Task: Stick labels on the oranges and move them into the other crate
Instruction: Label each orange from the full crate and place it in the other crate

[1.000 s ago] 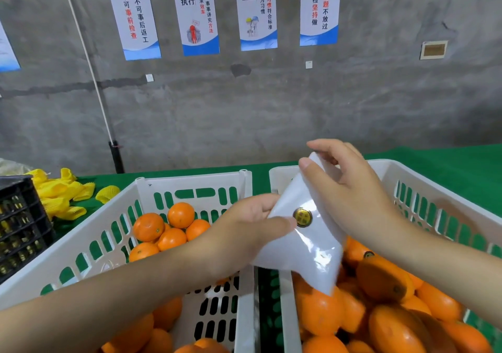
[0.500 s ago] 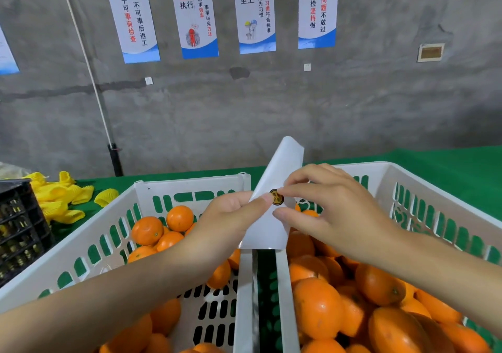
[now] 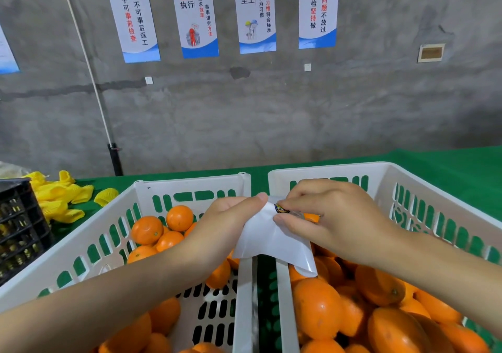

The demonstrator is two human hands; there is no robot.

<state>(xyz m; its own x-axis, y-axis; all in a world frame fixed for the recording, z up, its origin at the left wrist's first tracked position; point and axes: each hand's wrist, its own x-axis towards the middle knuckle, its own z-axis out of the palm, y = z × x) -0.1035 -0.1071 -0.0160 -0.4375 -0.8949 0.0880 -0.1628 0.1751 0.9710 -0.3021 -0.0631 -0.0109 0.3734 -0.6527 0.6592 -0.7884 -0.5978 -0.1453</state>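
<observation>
Right hand (image 3: pixel 334 225) on label (image 3: pixel 281 208) of backing sheet (image 3: pixel 271 241)

Fruit-packing workshop: orange crates (image 3: pixel 385 170), workplace quality posters (image 3: pixel 317 10).

White slotted plastic crates (image 3: pixel 190 187), bright orange oranges (image 3: pixel 316 308), a green cloth surface (image 3: pixel 448 168). The glossy white backing sheet (image 3: pixel 271 241) bears a small gold-and-dark round label (image 3: pixel 281 208). Yellow foam nets (image 3: pixel 54 198); a black lattice crate (image 3: pixel 16 225).
</observation>
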